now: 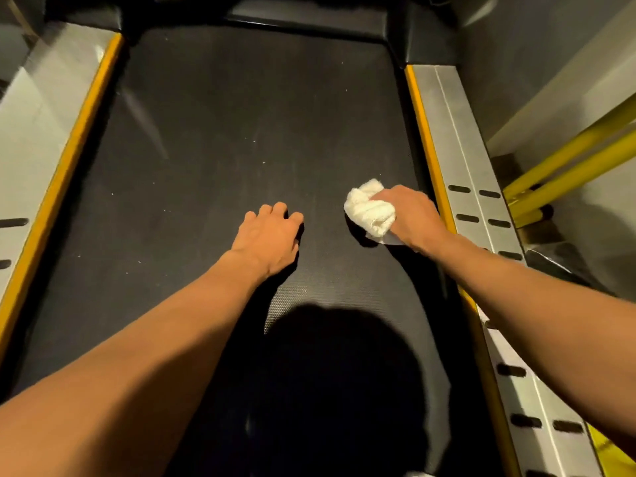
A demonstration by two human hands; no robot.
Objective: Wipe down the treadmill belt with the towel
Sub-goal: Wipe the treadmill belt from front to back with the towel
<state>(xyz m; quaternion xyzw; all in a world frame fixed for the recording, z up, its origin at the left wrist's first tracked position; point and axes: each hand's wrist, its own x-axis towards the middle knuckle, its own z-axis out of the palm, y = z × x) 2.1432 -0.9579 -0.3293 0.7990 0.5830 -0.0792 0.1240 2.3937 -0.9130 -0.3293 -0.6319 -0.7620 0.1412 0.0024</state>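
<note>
Head view. The right hand clenches a bunched white towel pressed on the black treadmill belt, near the right yellow-edged side rail. The left hand rests on the belt mid-width, fingers curled, grasping nothing, apart from the towel. Pale specks dot the belt. No legible writing or brand mark shows.
</note>
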